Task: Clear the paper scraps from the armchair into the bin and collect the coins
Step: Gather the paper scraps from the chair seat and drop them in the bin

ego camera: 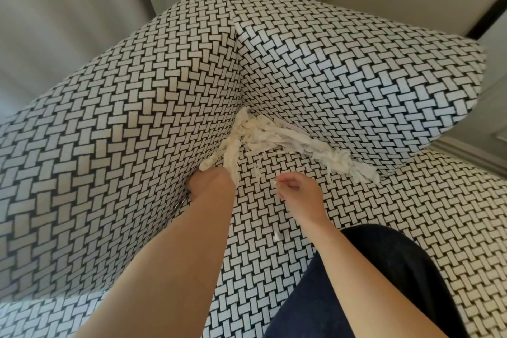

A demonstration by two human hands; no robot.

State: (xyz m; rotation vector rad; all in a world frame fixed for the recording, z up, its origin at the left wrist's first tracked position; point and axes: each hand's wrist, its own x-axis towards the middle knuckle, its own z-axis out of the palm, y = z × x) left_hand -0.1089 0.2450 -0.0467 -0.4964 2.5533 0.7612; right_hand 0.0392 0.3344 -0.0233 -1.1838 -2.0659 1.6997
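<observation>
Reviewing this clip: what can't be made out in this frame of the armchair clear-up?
Head view only:
- Left hand fingers: hidden behind its own wrist in the armchair crease; grip unclear.
- Right hand: white speck at its fingertips, too small to call a pinch.
- Coins: none showing; the paper scraps could cover them.
- Bin: outside the frame.

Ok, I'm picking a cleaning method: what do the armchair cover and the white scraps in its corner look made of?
Armchair cover: upholstery fabric, matte, with a black-and-white basketweave pattern; it puckers softly at the seams. Whether woven or printed is unclear.
Paper scraps: thin, matte white paper, probably tissue, since the torn strips lie limp and crinkled.
</observation>
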